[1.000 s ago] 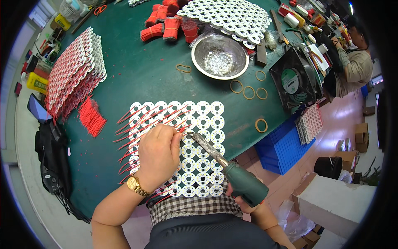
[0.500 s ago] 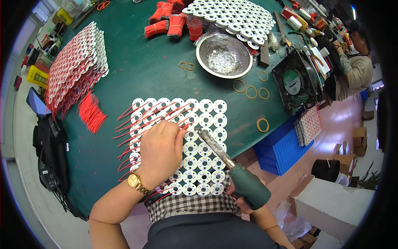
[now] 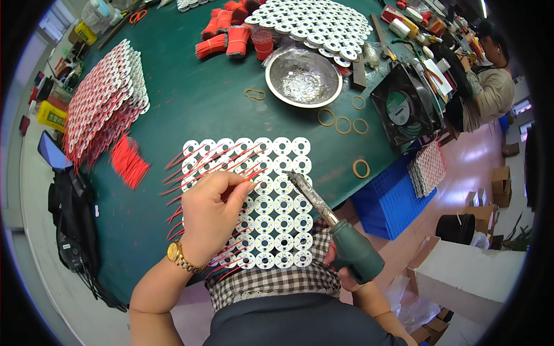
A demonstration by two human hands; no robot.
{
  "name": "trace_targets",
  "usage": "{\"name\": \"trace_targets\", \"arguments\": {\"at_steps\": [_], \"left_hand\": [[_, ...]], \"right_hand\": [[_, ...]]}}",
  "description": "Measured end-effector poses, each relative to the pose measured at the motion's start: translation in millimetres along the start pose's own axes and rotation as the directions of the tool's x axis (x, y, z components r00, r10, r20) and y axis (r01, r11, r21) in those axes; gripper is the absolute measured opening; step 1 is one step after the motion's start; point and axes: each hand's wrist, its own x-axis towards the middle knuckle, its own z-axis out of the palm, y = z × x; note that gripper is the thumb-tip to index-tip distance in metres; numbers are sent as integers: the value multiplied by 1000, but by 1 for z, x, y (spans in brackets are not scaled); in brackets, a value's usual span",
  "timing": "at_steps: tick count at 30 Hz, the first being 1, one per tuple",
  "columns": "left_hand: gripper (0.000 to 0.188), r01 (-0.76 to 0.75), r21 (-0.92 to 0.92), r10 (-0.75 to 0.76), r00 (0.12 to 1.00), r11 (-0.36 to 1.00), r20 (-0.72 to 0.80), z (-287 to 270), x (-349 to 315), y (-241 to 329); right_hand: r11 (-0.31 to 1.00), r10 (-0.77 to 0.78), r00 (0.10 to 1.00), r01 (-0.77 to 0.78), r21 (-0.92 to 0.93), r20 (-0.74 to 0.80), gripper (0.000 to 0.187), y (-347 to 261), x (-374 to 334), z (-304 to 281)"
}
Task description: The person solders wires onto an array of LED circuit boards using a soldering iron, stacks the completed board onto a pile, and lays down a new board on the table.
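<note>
In front of me lies a panel of white round circuit boards [image 3: 290, 224], joined in rows, with red wires trailing leftward off many of them. My left hand [image 3: 210, 219], wearing a gold watch [image 3: 175, 251], is over the panel's left part. Its thumb and forefinger are pinched on a thin red wire [image 3: 254, 173] at a board in the upper middle. My right hand [image 3: 345, 275] grips the dark green handle of a soldering gun [image 3: 358, 254], mostly hidden behind it. The gun's metal tip hovers over the panel's right columns, apart from my left fingertips.
A loose red wire pile [image 3: 128, 161] and stacked wired panels [image 3: 107, 95] are at left. Beyond are red wire bundles [image 3: 238, 41], a metal bowl [image 3: 276, 86], rubber bands [image 3: 361, 168] and more white boards [image 3: 311, 20]. A black fan [image 3: 418, 109] stands right; another person [image 3: 490, 95] sits beyond.
The soldering gun's tip has moved right, away from my left fingertips. My left hand has turned slightly, its thumb and forefinger still pinched. The whole view has shifted a little.
</note>
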Motion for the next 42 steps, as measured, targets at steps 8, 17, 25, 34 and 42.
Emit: {"name": "trace_targets", "arguments": {"at_steps": [8, 17, 25, 34, 42], "left_hand": [[12, -182, 137, 169, 980, 974, 106, 15, -4, -8], [15, -239, 296, 201, 968, 925, 152, 19, -7, -8], [12, -232, 284, 170, 959, 930, 225, 11, -7, -5], [14, -229, 272, 151, 948, 935, 279, 7, -4, -5], [15, -247, 311, 158, 946, 918, 284, 9, -2, -5]], "right_hand": [[998, -45, 996, 47, -28, 73, 39, 4, -4, -6], [998, -57, 994, 59, -22, 96, 65, 1, 0, -3], [988, -62, 991, 78, -130, 119, 48, 2, 0, -8], [981, -104, 978, 131, -143, 181, 46, 2, 7, -9], [985, -22, 981, 54, -161, 193, 35, -5, 9, -7]]}}
